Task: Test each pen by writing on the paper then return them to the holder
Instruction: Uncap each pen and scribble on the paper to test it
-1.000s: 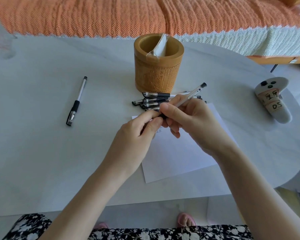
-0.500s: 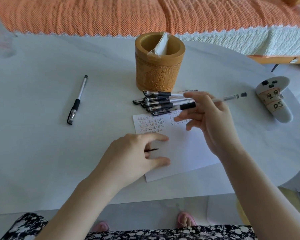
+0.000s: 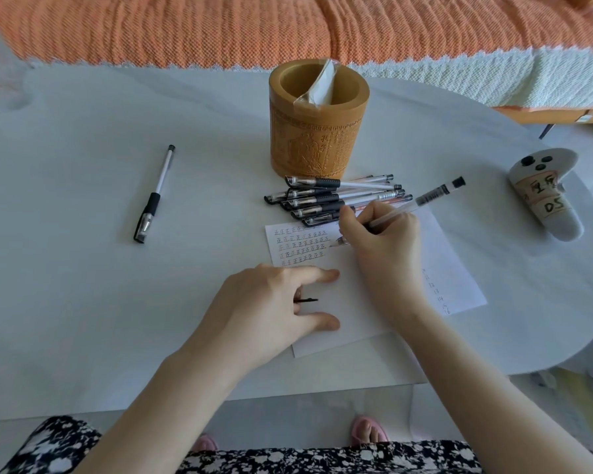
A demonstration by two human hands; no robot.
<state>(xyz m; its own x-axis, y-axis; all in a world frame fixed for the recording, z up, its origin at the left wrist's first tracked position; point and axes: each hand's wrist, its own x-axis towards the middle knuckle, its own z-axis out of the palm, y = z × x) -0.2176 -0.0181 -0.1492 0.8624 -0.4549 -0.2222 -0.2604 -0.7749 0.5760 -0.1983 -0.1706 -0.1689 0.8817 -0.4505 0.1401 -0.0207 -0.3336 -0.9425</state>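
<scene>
A white paper sheet (image 3: 459, 268) with rows of small written marks lies in front of me on the table. My right hand (image 3: 384, 241) grips an uncapped clear pen (image 3: 425, 201), its tip touching the sheet beside the marks. My left hand (image 3: 274, 309) rests on the sheet's left edge with index finger and thumb spread, and holds the black pen cap (image 3: 307, 300) under its curled fingers. Several capped black-grip pens (image 3: 322, 200) lie in a pile between the sheet and the carved wooden holder (image 3: 317, 138).
One more capped pen (image 3: 154, 196) lies alone on the left of the white table (image 3: 83, 285). A white controller-shaped object (image 3: 545, 196) with handwritten labels sits at the right edge. An orange blanket (image 3: 288, 25) runs behind the table. A folded wrapper sticks out of the holder.
My hands pulled the cap off the pen and parted. The left hand went down onto the sheet with the cap; the right hand turned the pen and brought its tip to the paper.
</scene>
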